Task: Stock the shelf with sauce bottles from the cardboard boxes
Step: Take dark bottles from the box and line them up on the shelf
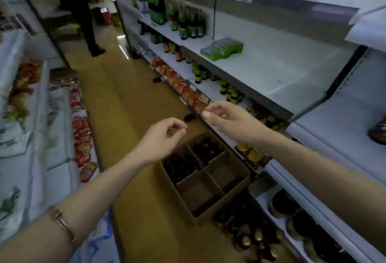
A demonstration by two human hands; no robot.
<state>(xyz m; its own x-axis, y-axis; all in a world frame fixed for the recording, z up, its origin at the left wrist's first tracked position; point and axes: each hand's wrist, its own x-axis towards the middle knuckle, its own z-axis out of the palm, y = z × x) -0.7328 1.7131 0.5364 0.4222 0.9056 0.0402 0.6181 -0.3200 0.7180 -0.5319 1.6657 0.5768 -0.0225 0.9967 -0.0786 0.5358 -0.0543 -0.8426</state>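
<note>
A cardboard box [234, 191] with dividers stands on the floor beside the shelving on the right. Dark sauce bottles with red caps [208, 147] fill its far compartments, and the near compartments show bare cardboard. My left hand [165, 137] hovers above the box with fingers loosely curled, holding nothing. My right hand [225, 118] is stretched out over the box toward the shelf edge, fingers loosely curled and empty. The wide white shelf [271, 70] at chest height is mostly bare.
Dark bottles with gold caps [250, 235] stand on the floor in front of the box. Green boxes [223, 48] and green-labelled bottles [188, 24] sit on the shelf. A person's legs [87, 22] are up the aisle. Snack packets [83, 141] line the left shelves.
</note>
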